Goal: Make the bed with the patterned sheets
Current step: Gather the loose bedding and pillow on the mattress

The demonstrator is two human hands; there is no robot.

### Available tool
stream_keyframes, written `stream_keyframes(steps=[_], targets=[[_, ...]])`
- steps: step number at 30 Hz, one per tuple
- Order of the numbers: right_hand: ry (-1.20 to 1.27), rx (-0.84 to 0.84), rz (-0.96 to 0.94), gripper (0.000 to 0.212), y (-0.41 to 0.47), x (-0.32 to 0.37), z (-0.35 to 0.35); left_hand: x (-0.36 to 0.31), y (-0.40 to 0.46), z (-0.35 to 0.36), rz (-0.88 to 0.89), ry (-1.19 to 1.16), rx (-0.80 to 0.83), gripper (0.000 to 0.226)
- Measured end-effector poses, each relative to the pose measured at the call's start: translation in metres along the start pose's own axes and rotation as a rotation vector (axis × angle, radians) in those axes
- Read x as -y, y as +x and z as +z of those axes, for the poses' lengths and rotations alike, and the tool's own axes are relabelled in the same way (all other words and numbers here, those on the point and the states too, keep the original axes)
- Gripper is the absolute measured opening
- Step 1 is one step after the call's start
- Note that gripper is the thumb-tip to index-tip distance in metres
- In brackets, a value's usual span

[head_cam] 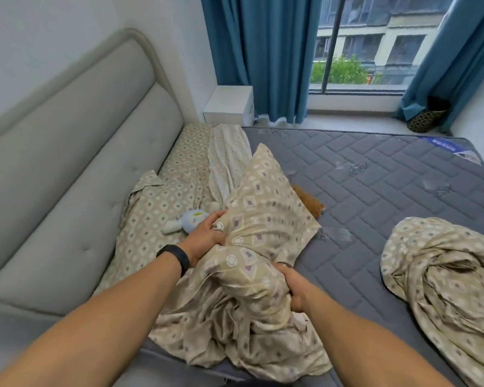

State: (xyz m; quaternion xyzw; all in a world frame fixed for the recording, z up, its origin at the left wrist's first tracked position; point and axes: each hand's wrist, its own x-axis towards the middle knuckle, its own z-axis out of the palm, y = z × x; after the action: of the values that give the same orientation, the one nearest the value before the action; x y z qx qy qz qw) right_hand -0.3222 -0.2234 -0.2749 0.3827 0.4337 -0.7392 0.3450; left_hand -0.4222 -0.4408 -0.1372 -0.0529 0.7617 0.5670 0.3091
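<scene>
Two bare forearms are reaching out from the bottom edge, and the left one is wearing a black wristband [176,258]. The right hand [294,286] is curling its fingers into the near, bunched end of a patterned pillow [263,219], with the thumb lying over the cloth. The left hand [207,233] is gripping the same pillow a little farther out and to its left side, fingers wrapping over the top edge. The pillow is standing tilted between the two hands, its far corner pointing up and away from them.

Below and in front of both hands a patterned sheet [235,331] is lying crumpled, spilling toward the near edge of the grey quilted mattress [389,177]. Just beyond the left hand a small pale blue and white plush toy [187,220] is lying on more of the patterned cloth, which is running alongside the grey padded headboard [76,152]. Beyond the pillow, on the right hand's far side, an orange-brown furry thing [310,203] is peeking out from behind the pillow; what it is cannot be told. Well to the right of the right hand a second bundle of patterned fabric [444,275] is lying heaped on the bare mattress. Far past both hands, blue curtains [263,51] are hanging beside a window [375,37], and a white cabinet [229,104] is standing in the corner.
</scene>
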Motion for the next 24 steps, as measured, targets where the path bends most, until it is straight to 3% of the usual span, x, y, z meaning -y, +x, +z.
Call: stream_keyframes(steps=[3,7,10,14,18,21,24], targets=[[-0.016,-0.091,-0.059,0.052,0.025,0.005,0.039,0.000,-0.006,-0.040,0.004,0.037,-0.063,0.066],[0.017,-0.213,-0.212,0.078,0.067,0.016,0.084,0.014,-0.007,-0.100,0.022,0.071,-0.130,0.067],[-0.004,-0.258,-0.345,0.055,0.060,0.039,0.144,0.024,-0.010,-0.150,0.046,0.117,-0.195,0.066],[-0.107,-0.179,-0.486,0.051,0.073,0.073,0.225,0.024,-0.015,-0.229,0.089,0.163,-0.326,0.068],[-0.336,-0.044,-0.443,0.084,0.073,0.103,0.283,0.023,-0.026,-0.302,0.070,0.367,-0.543,0.071],[-0.498,-0.119,-0.419,0.088,0.080,0.111,0.281,0.031,-0.025,-0.327,-0.001,0.603,-0.685,0.066],[-0.619,-0.177,-0.361,0.076,0.078,0.104,0.273,0.043,-0.011,-0.315,-0.080,0.577,-0.565,0.052]])
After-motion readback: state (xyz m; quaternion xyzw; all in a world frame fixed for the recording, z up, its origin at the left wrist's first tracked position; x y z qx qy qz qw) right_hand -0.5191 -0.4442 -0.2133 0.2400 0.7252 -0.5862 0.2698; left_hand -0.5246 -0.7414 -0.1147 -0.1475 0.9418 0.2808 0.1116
